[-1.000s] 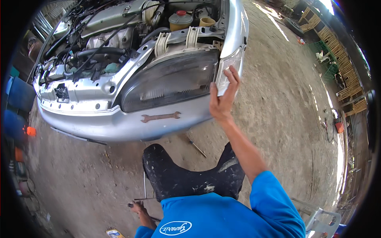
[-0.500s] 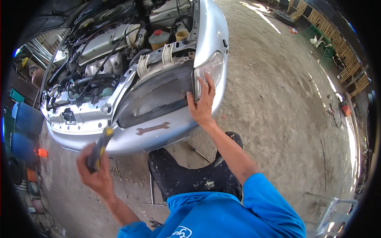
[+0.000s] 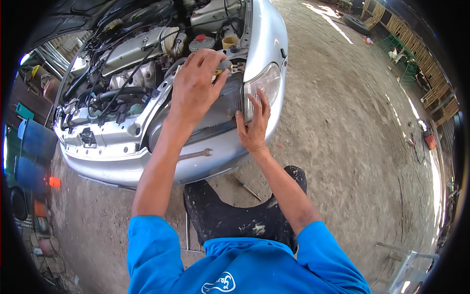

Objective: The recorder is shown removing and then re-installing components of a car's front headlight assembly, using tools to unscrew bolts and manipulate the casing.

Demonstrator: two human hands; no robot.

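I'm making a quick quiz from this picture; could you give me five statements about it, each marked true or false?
1. The right hand touches the corner lamp. True.
2. The left hand is empty. False: the left hand holds a dark-and-yellow tool.
3. The wrench lies on the bumper. True.
4. The reservoir cap is green. False: the reservoir cap is red.
5. Both sleeves are blue. True.
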